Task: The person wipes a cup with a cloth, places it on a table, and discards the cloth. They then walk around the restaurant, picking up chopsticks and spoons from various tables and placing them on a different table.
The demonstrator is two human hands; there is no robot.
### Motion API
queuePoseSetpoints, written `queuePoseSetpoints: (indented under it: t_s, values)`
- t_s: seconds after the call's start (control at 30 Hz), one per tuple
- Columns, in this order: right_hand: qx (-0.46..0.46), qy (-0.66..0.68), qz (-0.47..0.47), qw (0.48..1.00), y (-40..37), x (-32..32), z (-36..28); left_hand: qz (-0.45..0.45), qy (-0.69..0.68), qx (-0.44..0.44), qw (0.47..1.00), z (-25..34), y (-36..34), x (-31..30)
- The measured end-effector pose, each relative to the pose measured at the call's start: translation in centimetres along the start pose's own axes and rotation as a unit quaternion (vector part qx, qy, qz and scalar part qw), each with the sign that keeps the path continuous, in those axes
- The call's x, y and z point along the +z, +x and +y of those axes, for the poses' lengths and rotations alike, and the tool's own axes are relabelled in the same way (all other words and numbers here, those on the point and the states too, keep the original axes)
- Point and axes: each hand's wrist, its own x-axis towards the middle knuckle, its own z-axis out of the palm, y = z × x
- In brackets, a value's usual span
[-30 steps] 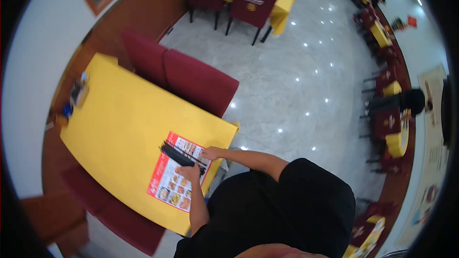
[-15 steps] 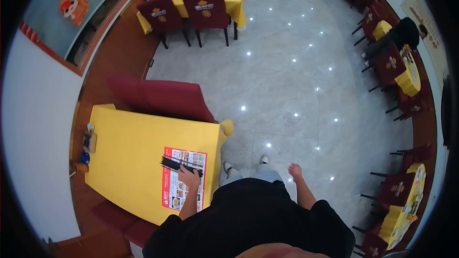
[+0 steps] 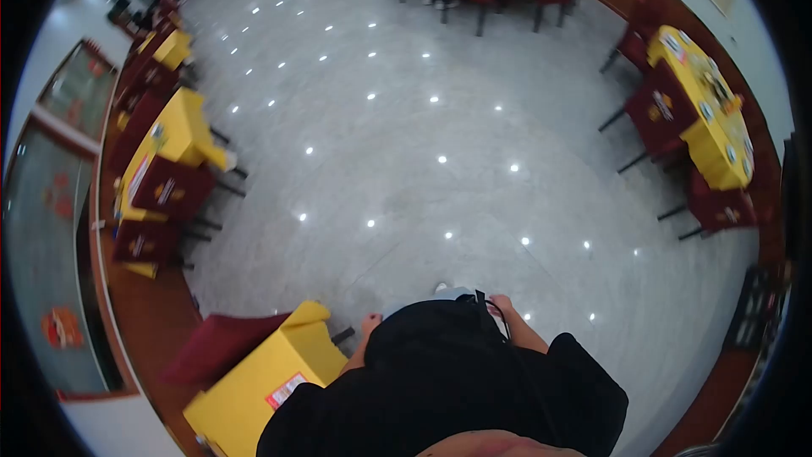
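at the near corner of the yellow table (image 3: 254, 372), low on the left of the view, the left hand (image 3: 370, 322) hangs just beside the person's black top (image 3: 440, 389), close to the table's corner but not on it; it shows small and looks curled, though i cannot tell whether it grips anything. a short dark stub (image 3: 342, 337) sticks out between that hand and the table corner, too small to name. the right hand (image 3: 501, 301) sits at the other side of the waist, against the black top, with a thin dark strand (image 3: 492, 315) looping just beside it; whether the fingers are apart or closed on that strand i cannot tell. a red and white menu sheet (image 3: 286, 390) lies flat near the table's right edge, well apart from both hands. a dark red chair (image 3: 216, 347) stands against the table's far edge. beyond the hands, a pale shoe tip (image 3: 441, 288) shows on the glossy grey floor (image 3: 406, 161), dotted with light reflections. along the left wall another yellow table (image 3: 173, 131) stands with dark red chairs (image 3: 169, 190) tucked at its near edge. on the right, a long yellow table (image 3: 706, 118) carries small dishes, a dark red chair (image 3: 664, 110) at its left edge
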Motion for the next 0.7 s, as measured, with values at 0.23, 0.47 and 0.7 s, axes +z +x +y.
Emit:
queuePoseSetpoints:
  t_s: [0.23,0.47,0.7]
  values:
    - [-0.041,0.290,0.146,0.945,-2.6,-7.3,-9.9,-0.171,0.016,0.052,0.984,20.5,7.2,2.2]
    - [0.018,0.371,0.170,0.913,-1.3,-15.2,-8.3,-0.252,0.197,-0.039,0.947,35.9,14.1,10.2]
    - [0.082,0.490,0.277,0.823,-4.6,-25.3,-9.1,-0.325,0.352,0.365,0.798,51.9,21.1,29.6]
